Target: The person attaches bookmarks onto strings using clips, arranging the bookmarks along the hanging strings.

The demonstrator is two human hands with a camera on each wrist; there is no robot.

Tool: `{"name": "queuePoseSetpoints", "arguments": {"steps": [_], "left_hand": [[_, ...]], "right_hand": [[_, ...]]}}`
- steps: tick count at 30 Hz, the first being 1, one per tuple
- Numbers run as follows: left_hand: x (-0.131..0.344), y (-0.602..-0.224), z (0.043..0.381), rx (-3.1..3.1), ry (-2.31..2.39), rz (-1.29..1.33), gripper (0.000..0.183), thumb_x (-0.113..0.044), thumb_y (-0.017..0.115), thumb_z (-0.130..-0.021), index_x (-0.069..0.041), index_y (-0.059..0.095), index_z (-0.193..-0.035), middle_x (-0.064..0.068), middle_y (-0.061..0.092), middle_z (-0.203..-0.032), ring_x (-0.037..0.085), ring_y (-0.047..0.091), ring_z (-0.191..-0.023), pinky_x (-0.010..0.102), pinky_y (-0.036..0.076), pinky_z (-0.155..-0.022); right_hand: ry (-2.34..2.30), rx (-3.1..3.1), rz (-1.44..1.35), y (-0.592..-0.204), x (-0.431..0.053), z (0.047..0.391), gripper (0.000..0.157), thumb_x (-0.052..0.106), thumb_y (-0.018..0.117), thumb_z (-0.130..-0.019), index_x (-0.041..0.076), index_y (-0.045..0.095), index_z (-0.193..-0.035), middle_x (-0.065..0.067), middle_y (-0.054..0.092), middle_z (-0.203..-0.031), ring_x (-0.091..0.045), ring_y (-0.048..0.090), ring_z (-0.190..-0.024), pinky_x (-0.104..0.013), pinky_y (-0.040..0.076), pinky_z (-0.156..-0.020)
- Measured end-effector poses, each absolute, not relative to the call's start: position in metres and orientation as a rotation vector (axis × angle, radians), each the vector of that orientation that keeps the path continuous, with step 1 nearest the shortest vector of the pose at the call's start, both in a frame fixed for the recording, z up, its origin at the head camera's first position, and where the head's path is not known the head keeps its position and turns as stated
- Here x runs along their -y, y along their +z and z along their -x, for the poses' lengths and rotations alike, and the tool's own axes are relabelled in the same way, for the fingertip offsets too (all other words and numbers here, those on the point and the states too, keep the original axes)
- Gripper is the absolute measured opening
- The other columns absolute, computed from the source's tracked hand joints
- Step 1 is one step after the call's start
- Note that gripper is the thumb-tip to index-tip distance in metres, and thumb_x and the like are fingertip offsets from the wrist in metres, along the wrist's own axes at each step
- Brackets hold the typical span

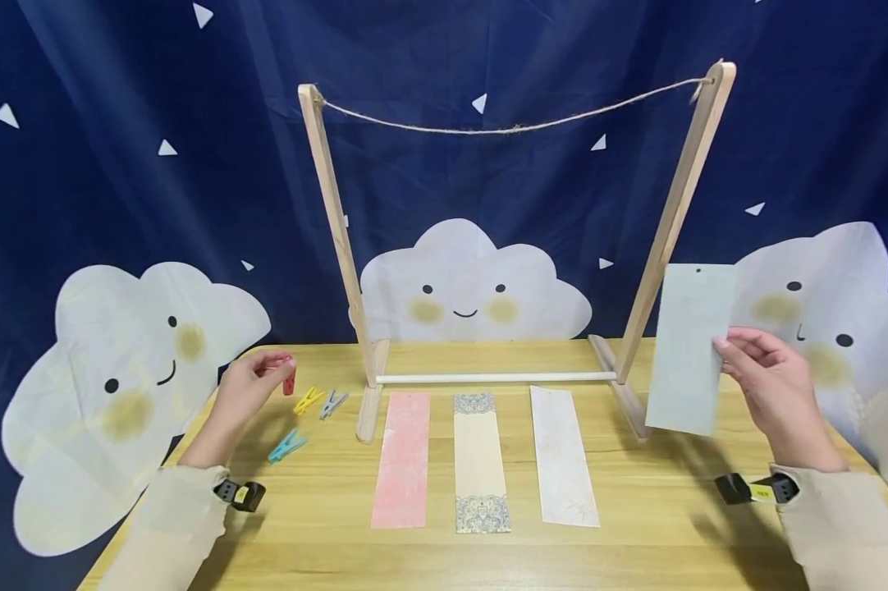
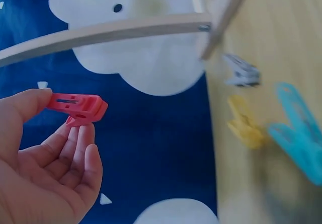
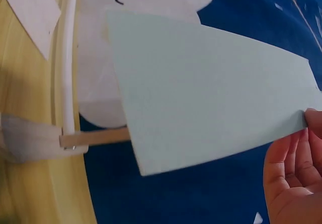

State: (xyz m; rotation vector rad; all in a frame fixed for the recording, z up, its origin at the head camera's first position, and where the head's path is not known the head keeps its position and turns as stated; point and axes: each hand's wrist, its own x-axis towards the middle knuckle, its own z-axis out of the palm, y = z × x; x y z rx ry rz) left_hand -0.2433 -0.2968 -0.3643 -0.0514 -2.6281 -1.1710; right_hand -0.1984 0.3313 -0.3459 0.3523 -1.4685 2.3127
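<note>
My left hand (image 1: 255, 386) pinches a red clothespin (image 2: 80, 107) between thumb and fingertips, raised over the table's left side. Close by on the wood lie a yellow clothespin (image 1: 308, 400), a grey one and a blue clothespin (image 1: 287, 446). On the right, my right hand (image 1: 772, 386) grips a pale green bookmark (image 1: 691, 349) by its right edge, thumb in front. The card hangs upright in the air, its small punched hole at the top, beside the frame's right post. A pink bookmark (image 1: 402, 460), a cream patterned bookmark (image 1: 481, 460) and a white bookmark (image 1: 565, 460) lie in a row.
A wooden frame (image 1: 673, 222) stands at the back of the table (image 1: 304, 542). Slack twine (image 1: 451, 130) runs between its post tops, and a white rod (image 1: 496, 378) joins the posts low down. Behind hangs a dark blue curtain (image 1: 444, 49) with clouds.
</note>
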Motion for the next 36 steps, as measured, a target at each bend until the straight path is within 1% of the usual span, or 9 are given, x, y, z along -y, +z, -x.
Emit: {"name": "queuePoseSetpoints", "arguments": {"steps": [5,9,12,16,20,25,30,34,36], "left_hand": [[0.284,-0.343,0.25,2.598,-1.3,0.136,0.043,-0.035,0.056,-0.095,0.002,0.061,-0.114,0.003,0.066,-0.083,0.007,0.057,-0.078,0.022,0.041,-0.069],[0.273,-0.328,0.256,2.616,-1.369,0.17,0.046,-0.039,0.053,-0.095,0.002,0.058,-0.116,-0.002,0.064,-0.084,0.006,0.056,-0.082,0.021,0.042,-0.075],[0.264,-0.317,0.26,2.61,-1.381,0.246,0.046,-0.035,0.051,-0.097,0.005,0.056,-0.119,0.006,0.064,-0.091,0.003,0.056,-0.084,0.017,0.044,-0.077],[0.251,-0.298,0.264,2.575,-1.348,0.336,0.042,-0.027,0.05,-0.099,0.007,0.055,-0.122,0.016,0.063,-0.101,0.0,0.055,-0.08,0.013,0.045,-0.073],[0.231,-0.272,0.27,2.54,-1.302,0.369,0.035,-0.023,0.052,-0.098,0.005,0.058,-0.119,0.014,0.062,-0.101,0.001,0.053,-0.077,0.013,0.045,-0.07],[0.209,-0.241,0.277,2.516,-1.296,0.41,0.032,-0.022,0.056,-0.096,0.002,0.059,-0.117,0.015,0.062,-0.104,0.007,0.055,-0.08,0.016,0.044,-0.075],[0.196,-0.215,0.285,2.438,-1.345,0.438,0.032,-0.022,0.057,-0.095,0.001,0.06,-0.118,0.012,0.064,-0.103,0.017,0.059,-0.087,0.022,0.048,-0.085],[0.187,-0.196,0.29,2.369,-1.4,0.454,0.029,-0.017,0.058,-0.094,0.002,0.061,-0.116,0.007,0.066,-0.098,0.011,0.061,-0.086,0.024,0.049,-0.087],[0.181,-0.186,0.293,2.327,-1.425,0.467,0.027,-0.014,0.058,-0.094,0.004,0.062,-0.114,0.006,0.066,-0.095,0.008,0.061,-0.083,0.023,0.05,-0.083]], "right_hand": [[2.151,1.695,-0.397,-0.338,-0.314,0.205,0.025,-0.015,0.054,-0.087,0.004,0.068,-0.093,0.0,0.07,-0.081,-0.007,0.064,-0.069,-0.017,0.051,-0.061],[2.109,1.783,-0.428,-0.332,-0.3,0.211,0.023,-0.013,0.057,-0.087,0.006,0.069,-0.093,0.002,0.071,-0.081,-0.006,0.065,-0.069,-0.018,0.052,-0.061],[2.093,1.839,-0.443,-0.328,-0.289,0.217,0.022,-0.011,0.059,-0.086,0.008,0.069,-0.092,0.003,0.07,-0.081,-0.005,0.064,-0.069,-0.018,0.052,-0.061],[2.031,1.942,-0.431,-0.325,-0.271,0.228,0.017,-0.006,0.062,-0.086,0.009,0.068,-0.091,0.005,0.069,-0.08,-0.004,0.063,-0.069,-0.019,0.053,-0.06],[1.865,2.115,-0.409,-0.319,-0.246,0.24,0.009,0.002,0.066,-0.086,0.005,0.067,-0.094,0.005,0.069,-0.081,-0.004,0.064,-0.07,-0.021,0.054,-0.06],[1.776,2.208,-0.418,-0.311,-0.22,0.251,0.016,0.009,0.067,-0.087,-0.001,0.064,-0.099,0.002,0.069,-0.084,-0.005,0.064,-0.072,-0.021,0.054,-0.061],[1.873,2.167,-0.473,-0.302,-0.191,0.263,0.018,0.011,0.068,-0.087,-0.001,0.063,-0.1,0.003,0.068,-0.085,-0.007,0.063,-0.074,-0.023,0.054,-0.063],[1.85,2.165,-0.472,-0.294,-0.168,0.274,0.022,0.016,0.07,-0.086,0.0,0.065,-0.102,0.003,0.068,-0.086,-0.007,0.063,-0.077,-0.024,0.054,-0.065],[1.846,2.153,-0.468,-0.29,-0.157,0.28,0.025,0.017,0.07,-0.086,-0.001,0.065,-0.103,0.004,0.068,-0.085,-0.007,0.062,-0.076,-0.023,0.054,-0.065]]}}
